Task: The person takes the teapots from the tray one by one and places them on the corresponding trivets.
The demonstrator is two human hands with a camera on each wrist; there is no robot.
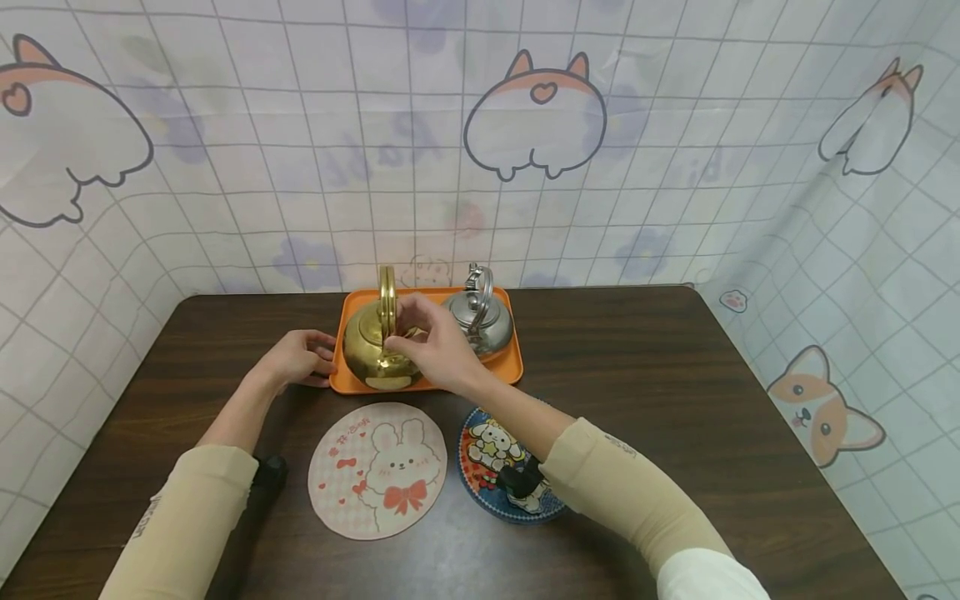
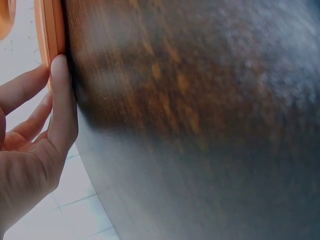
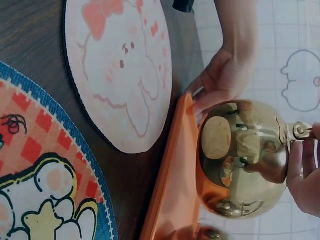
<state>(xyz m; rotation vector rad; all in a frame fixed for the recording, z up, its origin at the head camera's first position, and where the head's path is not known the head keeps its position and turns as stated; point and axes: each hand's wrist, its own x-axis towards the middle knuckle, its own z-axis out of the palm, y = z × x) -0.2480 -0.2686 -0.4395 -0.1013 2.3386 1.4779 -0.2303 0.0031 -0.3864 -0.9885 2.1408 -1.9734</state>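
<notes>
Gold kettle: a round-bellied kettle (image 1: pixel 371 357) with a mirror-bright finish, its body picking up reflections, its looped handle (image 1: pixel 387 287) standing upright.
Where it sits: in the left half of an orange tray (image 1: pixel 513 365), at the back of the table (image 1: pixel 637 375).
My right hand: thumb and fingers of my right hand (image 1: pixel 438 346) pinch the gold kettle's handle low down, near its joint.
My left hand: my left hand (image 1: pixel 296 358) is loosely extended – fingertips touching the tray's left edge.
Kettles: two – the gold one and a silver kettle (image 1: pixel 491 327) at the tray's right, also shiny, with a raised handle.
Trays: one, smooth, rectangular, with rounded corners and a raised rim.
Mats: two, both round and flat; a pale pink mat (image 1: pixel 377 471) with a rabbit print, and a blue-edged mat (image 1: pixel 487 479) with cartoon figures, partly under my forearm in the head view.
Table surface: dark, streaked wood grain.
Backdrop: white gridded sheeting (image 1: pixel 412 142), lightly creased.
</notes>
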